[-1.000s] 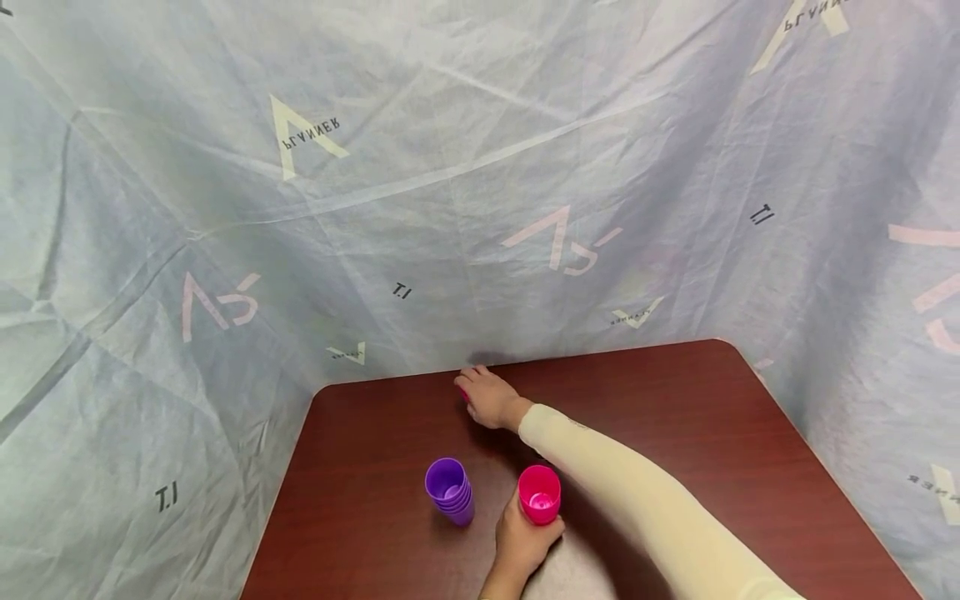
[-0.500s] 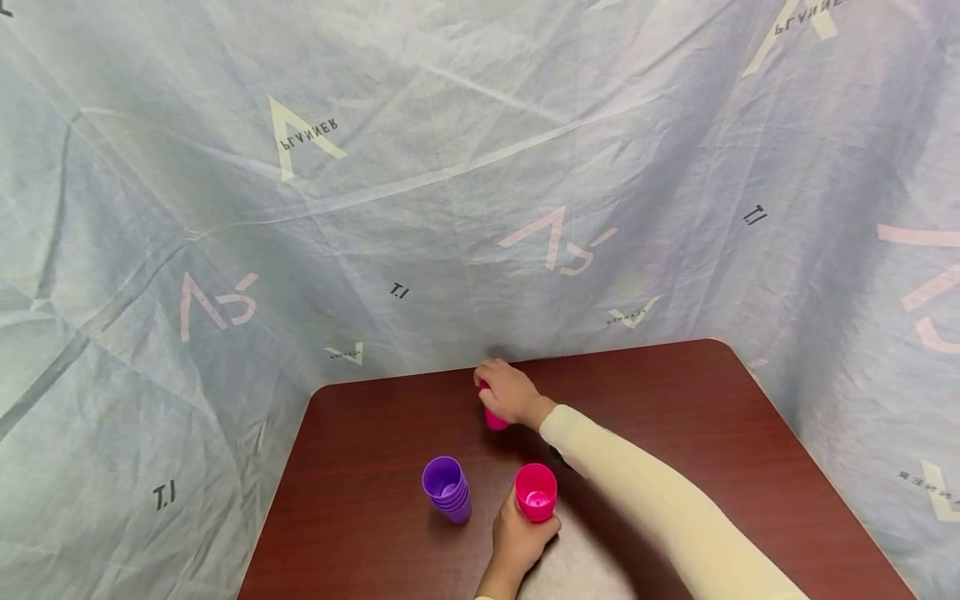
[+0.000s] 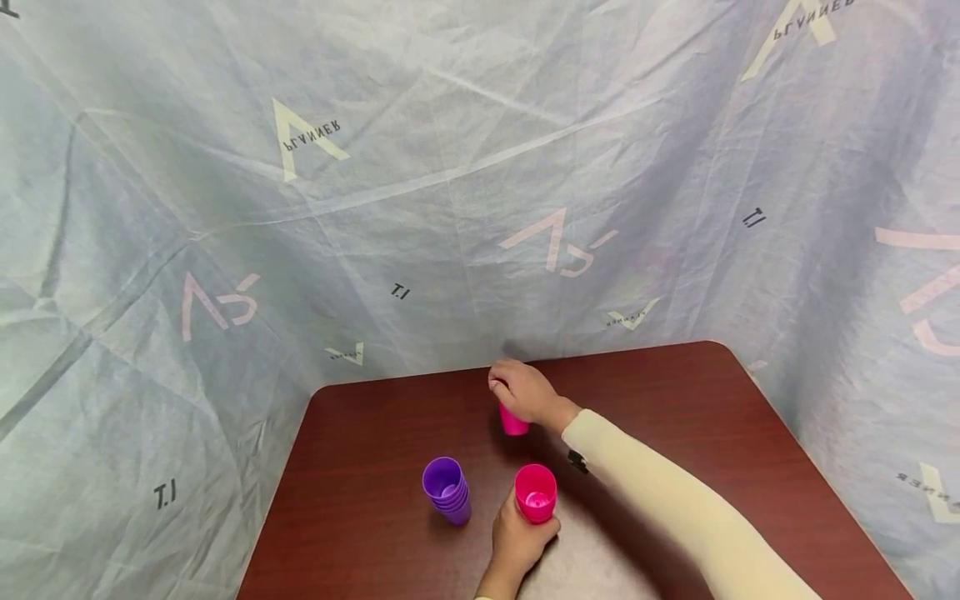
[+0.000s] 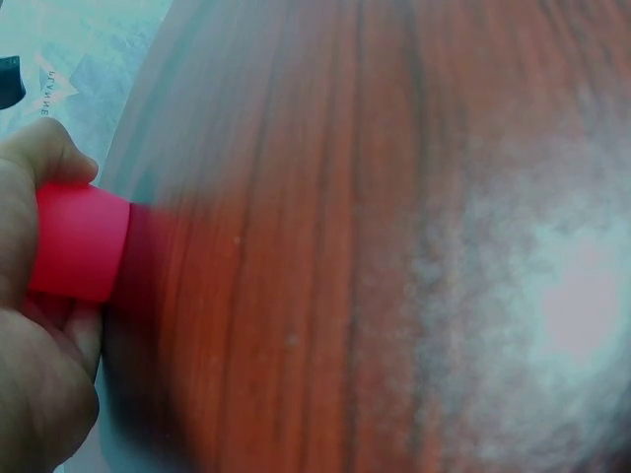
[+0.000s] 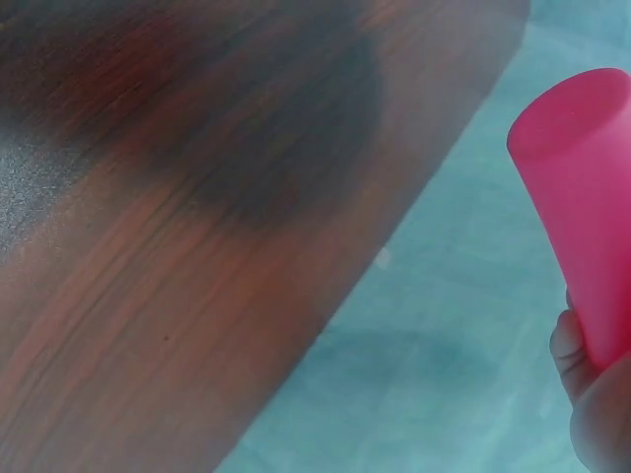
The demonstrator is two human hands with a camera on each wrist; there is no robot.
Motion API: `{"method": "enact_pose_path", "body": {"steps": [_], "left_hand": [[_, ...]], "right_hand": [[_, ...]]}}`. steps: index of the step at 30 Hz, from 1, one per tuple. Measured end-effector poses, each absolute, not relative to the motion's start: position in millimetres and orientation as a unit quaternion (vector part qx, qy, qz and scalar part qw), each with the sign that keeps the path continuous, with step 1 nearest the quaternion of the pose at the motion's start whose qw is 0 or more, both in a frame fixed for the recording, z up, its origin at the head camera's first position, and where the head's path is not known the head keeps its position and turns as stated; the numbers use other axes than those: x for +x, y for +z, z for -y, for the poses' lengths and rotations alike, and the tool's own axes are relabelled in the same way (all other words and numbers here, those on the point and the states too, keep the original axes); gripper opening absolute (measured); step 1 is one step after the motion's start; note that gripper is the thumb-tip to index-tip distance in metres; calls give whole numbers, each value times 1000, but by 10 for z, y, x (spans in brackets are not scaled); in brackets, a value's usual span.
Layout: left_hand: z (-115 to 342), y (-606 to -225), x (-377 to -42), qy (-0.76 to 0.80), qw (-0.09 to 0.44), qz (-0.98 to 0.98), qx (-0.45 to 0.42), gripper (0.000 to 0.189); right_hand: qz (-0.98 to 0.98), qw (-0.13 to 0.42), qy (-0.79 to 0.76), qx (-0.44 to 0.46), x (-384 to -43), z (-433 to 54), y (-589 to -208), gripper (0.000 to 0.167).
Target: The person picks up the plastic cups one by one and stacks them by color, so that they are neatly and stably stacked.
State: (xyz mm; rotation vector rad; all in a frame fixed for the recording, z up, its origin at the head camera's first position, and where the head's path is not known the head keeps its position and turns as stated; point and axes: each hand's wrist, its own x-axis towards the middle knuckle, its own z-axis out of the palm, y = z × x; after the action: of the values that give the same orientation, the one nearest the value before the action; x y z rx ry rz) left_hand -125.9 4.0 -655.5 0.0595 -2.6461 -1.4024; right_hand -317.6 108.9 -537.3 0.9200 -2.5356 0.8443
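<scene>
Near the front of the table, my left hand grips an upright pink cup with its mouth facing up. In the left wrist view the fingers and thumb wrap that pink cup, whose base is close to the wood. Farther back, my right hand holds a second pink cup from above, its lower part showing beneath the fingers. The right wrist view shows this pink cup base outward, gripped at the other end. Left of my left hand stands a nested stack of purple cups.
All of this is on or over a reddish-brown wooden table with rounded back corners. Grey printed sheeting hangs behind and along both sides. My right forearm in a cream sleeve crosses the right side, with a dark wrist camera below it.
My right hand has moved from the table's back edge to the right and slightly nearer, bringing its pink cup along, and more of that cup shows. My left hand and the purple stack stay put.
</scene>
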Motion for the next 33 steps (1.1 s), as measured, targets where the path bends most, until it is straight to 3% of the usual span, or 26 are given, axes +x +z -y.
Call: {"method": "enact_pose_path", "body": {"steps": [17,25,33], "left_hand": [[-46,-6545,-1243,-461,66,885,26,60],[-38,-6534,-1240,-466,60,882,32,64],[-24,-6535,-1259,-467,64,882,20,55]], "right_hand": [[827,233,356,366,-2791,-1267,-5184,15],[809,219,394,378,-2681,-1290,-5146,17],[784,207,428,399,-2482,-1307,-5081,18]]}}
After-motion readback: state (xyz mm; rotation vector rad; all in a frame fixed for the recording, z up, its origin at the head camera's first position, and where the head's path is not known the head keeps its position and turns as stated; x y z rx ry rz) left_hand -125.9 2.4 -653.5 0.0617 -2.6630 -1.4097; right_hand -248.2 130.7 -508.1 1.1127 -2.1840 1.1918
